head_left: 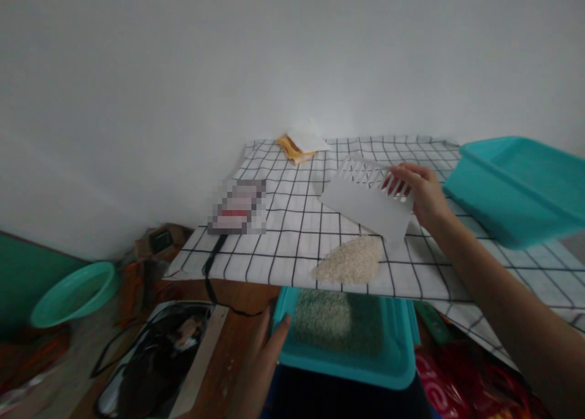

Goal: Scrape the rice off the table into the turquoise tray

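Observation:
My right hand (pixel 420 190) grips a white plastic scraper (pixel 365 203) with a slotted top edge, held tilted just above the checked tablecloth (pixel 292 224). A small heap of white rice (pixel 350 260) lies on the cloth right below the scraper, near the table's front edge. My left hand (pixel 267 346) holds the left rim of a teal tray (pixel 342 340) under that edge; the tray has rice in it.
A second teal tray (pixel 516 187) sits on the table at the right. Yellow and white packets (pixel 301 144) lie at the back by the wall. A blurred device (pixel 237 207) with a black cable rests at the left. A green basin (pixel 73 292) sits on the floor.

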The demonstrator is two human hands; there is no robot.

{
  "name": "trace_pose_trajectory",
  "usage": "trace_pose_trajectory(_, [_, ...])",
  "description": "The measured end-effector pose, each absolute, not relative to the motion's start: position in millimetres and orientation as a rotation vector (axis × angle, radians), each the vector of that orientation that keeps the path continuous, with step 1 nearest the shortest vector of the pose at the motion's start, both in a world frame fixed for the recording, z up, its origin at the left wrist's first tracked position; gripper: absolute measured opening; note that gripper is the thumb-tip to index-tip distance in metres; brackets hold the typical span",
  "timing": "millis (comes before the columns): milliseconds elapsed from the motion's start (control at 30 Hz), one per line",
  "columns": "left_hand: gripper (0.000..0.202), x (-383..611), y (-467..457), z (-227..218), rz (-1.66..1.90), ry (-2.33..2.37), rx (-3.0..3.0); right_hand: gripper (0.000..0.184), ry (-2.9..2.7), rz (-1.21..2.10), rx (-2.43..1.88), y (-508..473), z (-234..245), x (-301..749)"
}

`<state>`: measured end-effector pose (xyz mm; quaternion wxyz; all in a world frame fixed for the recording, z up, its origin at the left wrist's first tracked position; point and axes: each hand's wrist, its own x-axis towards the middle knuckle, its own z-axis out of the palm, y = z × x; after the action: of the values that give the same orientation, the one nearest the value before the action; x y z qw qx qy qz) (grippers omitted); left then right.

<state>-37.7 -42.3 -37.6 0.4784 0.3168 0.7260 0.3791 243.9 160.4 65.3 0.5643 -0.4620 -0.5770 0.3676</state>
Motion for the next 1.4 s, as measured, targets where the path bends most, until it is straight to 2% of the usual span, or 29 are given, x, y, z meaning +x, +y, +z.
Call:
trace_pose_trajectory(200, [0.042, -35, -42, -31, 0.958, 1.762, 0.691, 0.034, -1.619, 0.704, -0.993, 156, 69, 241])
trace_pose_trajectory(333, [0.042, -30, -41, -22, 0.994, 1.738, 0.634, 0.035, -1.711, 0.817, -0.905, 155, 68, 239])
trace_pose_trajectory(600, [0.056, -27, -39, -19, 1.008, 1.689, 0.581, 0.036, -1.852, 0.903, -0.980, 151, 66, 237])
trace_pose_trajectory(767, [0.047, -31, -40, -24, 0.999, 1.719, 0.580, 0.033, -1.902, 0.965, -1.054, 147, 66, 234])
trace_pose_trajectory(967, [0.040, -34, -41, -31, 1.009, 1.769, 0.702, 0.038, -1.927, 0.979, -1.021, 145, 68, 232])
trace_pose_trajectory(1233, [0.050, -34, -40, -26, 0.909, 1.725, 0.618, 0.060, -1.950, 1.066, -1.007, 146, 68, 230])
trace_pose_trajectory(1400, [0.048, -32, -41, -23, 0.956, 1.699, 0.604, 0.054, -1.899, 1.104, -1.027, 149, 65, 231])
